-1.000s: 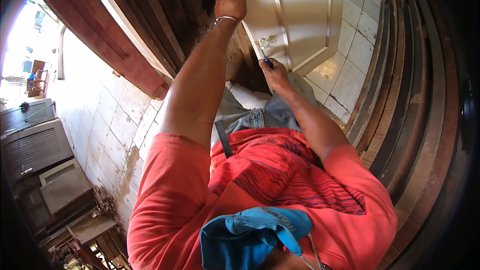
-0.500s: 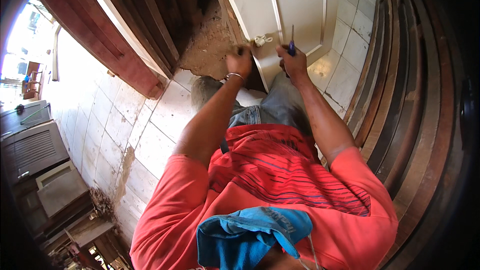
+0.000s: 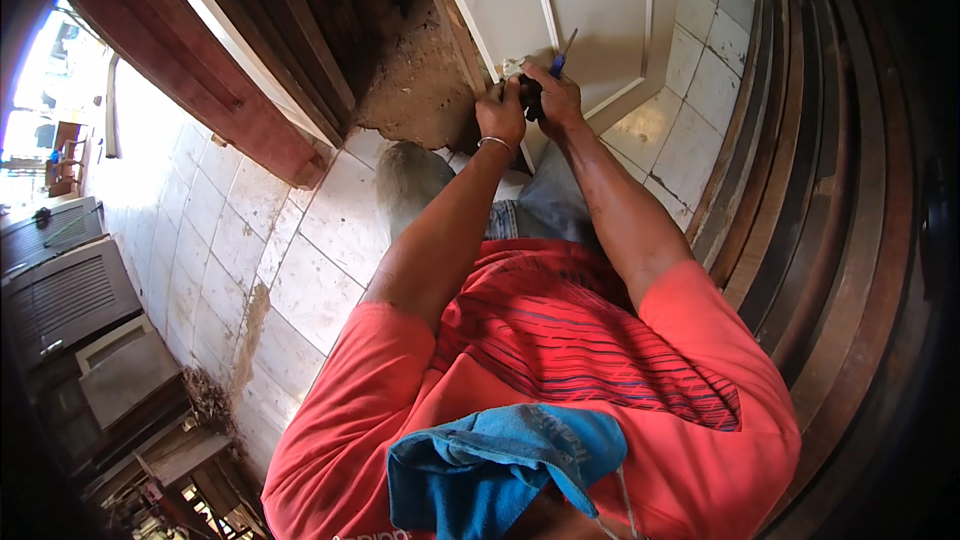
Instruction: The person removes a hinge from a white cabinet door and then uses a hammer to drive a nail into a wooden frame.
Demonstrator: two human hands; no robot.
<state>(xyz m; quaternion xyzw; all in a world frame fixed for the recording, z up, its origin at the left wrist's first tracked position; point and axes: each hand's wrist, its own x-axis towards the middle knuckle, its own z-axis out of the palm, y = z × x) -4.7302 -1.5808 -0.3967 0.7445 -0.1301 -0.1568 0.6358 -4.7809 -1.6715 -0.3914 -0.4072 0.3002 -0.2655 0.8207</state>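
A white panelled door (image 3: 590, 0) stands at the far side, before my knees. At its near left edge sits a small white fitting (image 3: 513, 67), partly covered by my fingers. My right hand (image 3: 556, 100) is closed with a screwdriver (image 3: 560, 61) in it; the blue handle and thin shaft stick out past the fingers, pointing away to the upper right. Close beside it, my left hand (image 3: 502, 117) has its fingers bent together against the door's edge. The two hands nearly touch, and what the left fingers pinch is hidden.
Long wooden boards (image 3: 800, 240) lie along the right. A reddish plank (image 3: 190, 70) and dark timber stand at the upper left. White floor tiles (image 3: 300, 270) are below. Louvred panels (image 3: 75, 290) lean at the far left. A blue cloth (image 3: 500, 465) hangs at my chest.
My hands have come together at the white fitting; the right moved left and the left moved slightly right. The screwdriver has tilted to the right.
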